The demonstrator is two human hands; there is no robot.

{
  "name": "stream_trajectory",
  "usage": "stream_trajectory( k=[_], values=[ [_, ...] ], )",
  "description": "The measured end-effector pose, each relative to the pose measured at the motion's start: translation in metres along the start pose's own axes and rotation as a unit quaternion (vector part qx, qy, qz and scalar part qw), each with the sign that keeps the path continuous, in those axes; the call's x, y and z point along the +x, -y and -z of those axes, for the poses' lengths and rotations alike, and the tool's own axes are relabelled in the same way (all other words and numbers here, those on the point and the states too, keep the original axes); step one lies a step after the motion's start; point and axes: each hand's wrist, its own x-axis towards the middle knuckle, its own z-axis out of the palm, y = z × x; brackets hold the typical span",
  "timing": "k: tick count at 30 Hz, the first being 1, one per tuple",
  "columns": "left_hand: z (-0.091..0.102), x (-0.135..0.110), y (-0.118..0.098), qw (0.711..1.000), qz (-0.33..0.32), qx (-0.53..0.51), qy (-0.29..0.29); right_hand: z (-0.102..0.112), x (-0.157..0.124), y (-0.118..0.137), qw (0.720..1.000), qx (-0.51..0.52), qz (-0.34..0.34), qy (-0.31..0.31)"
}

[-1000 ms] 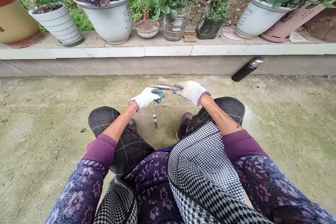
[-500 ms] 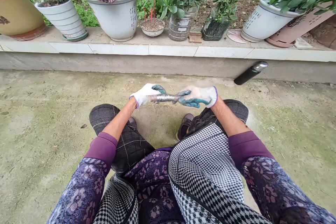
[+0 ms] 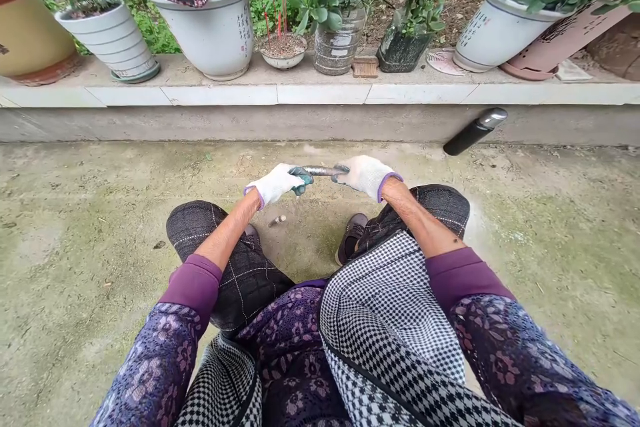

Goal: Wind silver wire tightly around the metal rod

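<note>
Two gloved hands on one metal rod [image 3: 323, 171]: left hand [image 3: 277, 183] clamped on its left end, right hand [image 3: 364, 175] clamped on the right end. Rod sits roughly level between them, above the knees. Just below the left hand, a short stub [image 3: 277, 219] lies on the concrete ground [image 3: 100, 213]. Well right of the right hand, a black flask [image 3: 473, 132] leans against the ledge [image 3: 320, 95]. Flower pots [image 3: 220, 33] stand beyond both hands.

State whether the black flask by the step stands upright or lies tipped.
Tipped: the black flask lies slanted on the ground, silver cap end toward the step, not standing on its base.
</note>
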Motion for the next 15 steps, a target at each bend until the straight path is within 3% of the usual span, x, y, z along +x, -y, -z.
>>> stream_trajectory(
  k=[4,8,12,15],
  values=[
    [-0.005,-0.001,0.001,0.997,0.001,-0.074,0.007,0.005,-0.004,0.002,0.997,-0.054,-0.005,-0.059],
    [-0.005,-0.004,0.003,0.996,0.007,-0.092,0.018,0.008,-0.008,0.004,0.991,0.095,-0.017,-0.091],
    [-0.002,-0.004,0.002,0.996,-0.012,-0.089,0.002,0.014,-0.016,0.008,0.94,0.34,-0.028,-0.026],
    [0.001,-0.004,-0.001,0.996,-0.002,-0.086,0.0,0.021,-0.023,0.008,0.906,0.417,0.025,0.063]
  ],
)
